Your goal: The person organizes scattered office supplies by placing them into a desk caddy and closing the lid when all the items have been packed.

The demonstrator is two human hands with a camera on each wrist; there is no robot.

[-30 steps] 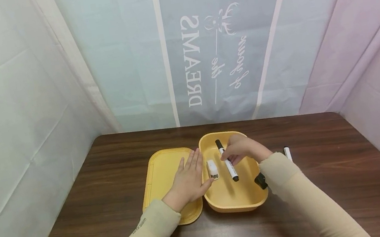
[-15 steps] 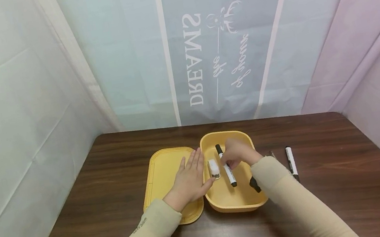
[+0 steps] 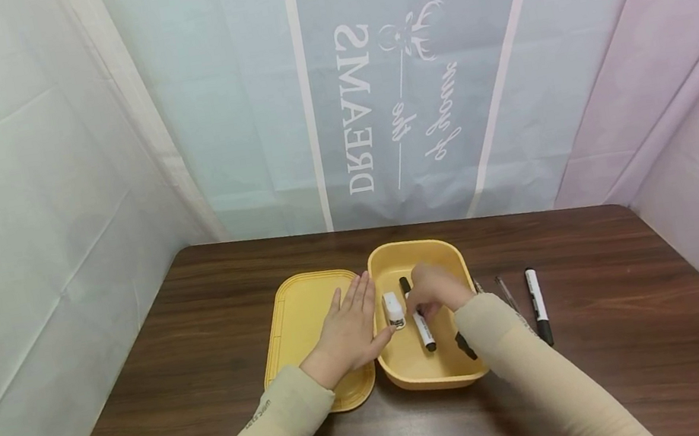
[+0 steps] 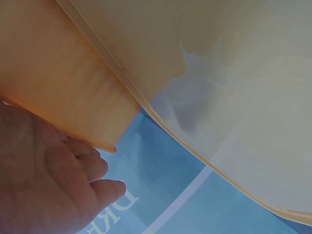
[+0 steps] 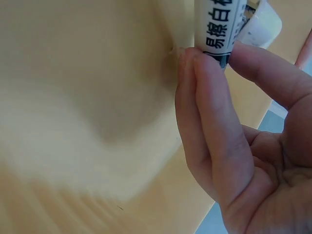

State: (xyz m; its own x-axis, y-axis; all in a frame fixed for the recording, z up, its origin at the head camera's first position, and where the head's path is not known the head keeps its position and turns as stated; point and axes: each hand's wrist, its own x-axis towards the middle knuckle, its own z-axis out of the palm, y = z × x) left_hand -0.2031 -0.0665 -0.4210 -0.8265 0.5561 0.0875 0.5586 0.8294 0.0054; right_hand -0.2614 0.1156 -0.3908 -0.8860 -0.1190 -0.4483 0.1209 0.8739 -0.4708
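A white whiteboard marker (image 3: 425, 334) with black ends is inside the yellow box (image 3: 436, 382). My right hand (image 3: 432, 289) reaches into the box and pinches that marker between thumb and fingers; the right wrist view shows printed characters on its barrel (image 5: 219, 24). Just left of the marker lies a small white stapler (image 3: 394, 309). My left hand (image 3: 344, 333), fingers straight, lies over the yellow lid (image 3: 298, 323) and the box's left rim. In the left wrist view, the left fingers (image 4: 92, 163) are beside a yellow edge.
To the right of the box, another black-and-white marker (image 3: 538, 306) lies on the dark wooden table (image 3: 635, 309). A slim pen (image 3: 506, 292) lies between them, partly hidden by the right sleeve. Fabric curtains (image 3: 232, 99) stand behind and at both sides.
My right hand has moved the marker slightly toward me within the box. The right forearm shifted left, uncovering the second marker and the pen. The left hand stayed put.
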